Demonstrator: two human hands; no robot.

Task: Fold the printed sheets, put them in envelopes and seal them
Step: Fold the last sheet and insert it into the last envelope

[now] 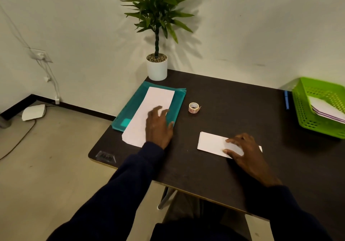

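Note:
A folded white sheet [211, 142] lies flat on the dark table [233, 106], near the front. My right hand [246, 153] rests on its right half, fingers spread and pressing down. At the table's left, a long white envelope [155, 102] lies on a teal folder [179, 99]. My left hand [158, 127] hovers over or touches the envelope's lower right part, fingers apart, holding nothing. A small roll of stickers [193, 107] stands between the folder and the folded sheet.
A green mesh basket [308, 99] with several white envelopes sits at the table's right edge, a blue pen [287, 99] beside it. A potted plant [157, 67] stands at the back left corner. The table's front edge runs close to my body.

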